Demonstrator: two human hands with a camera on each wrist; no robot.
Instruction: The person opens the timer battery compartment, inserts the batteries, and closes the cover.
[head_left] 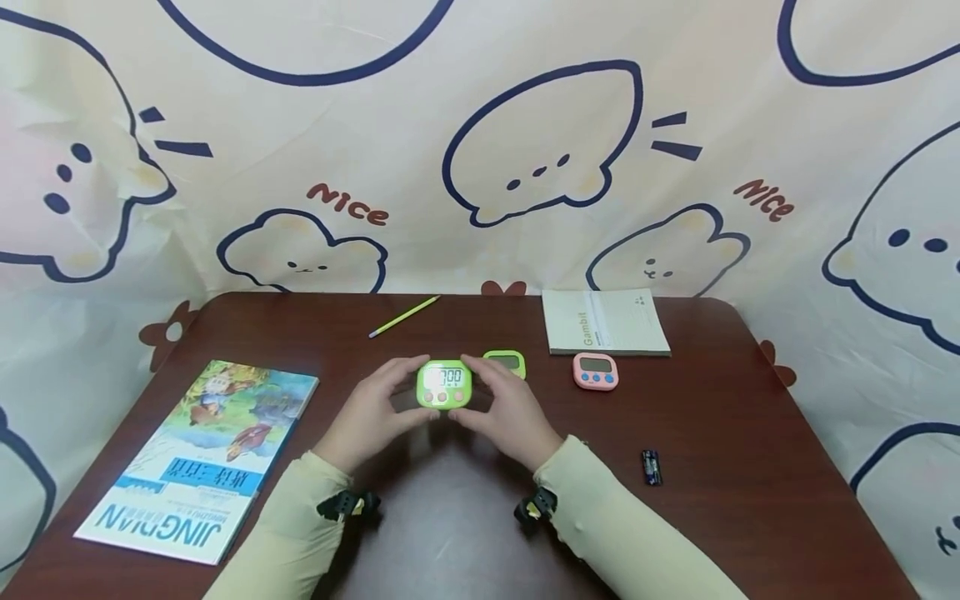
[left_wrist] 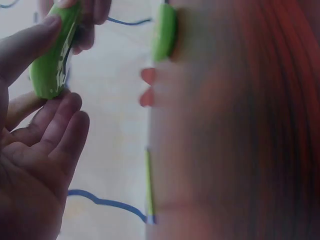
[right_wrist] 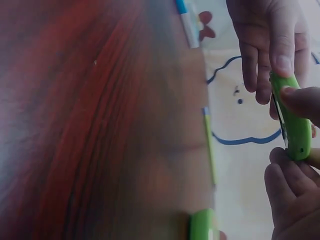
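Observation:
A green digital timer [head_left: 444,386] is held up between both hands, its lit display facing me and reading what looks like 700. My left hand [head_left: 378,410] pinches its left side with thumb below and fingers above. On the opposite side my right hand [head_left: 517,414] grips it the same way. Seen edge-on in the left wrist view, the timer [left_wrist: 52,65] is above the tabletop. Behind the right hand's fingers sits a second green timer [head_left: 512,361], partly hidden. A pink timer [head_left: 596,372] with blue buttons lies farther right.
Dark batteries [head_left: 651,468] lie on the brown table [head_left: 750,500] at right. A Gambit notebook [head_left: 622,321] is at the back, a yellow-green pencil [head_left: 405,317] at back left. An illustrated book [head_left: 202,454] occupies the left side. A patterned curtain [head_left: 412,150] hangs behind.

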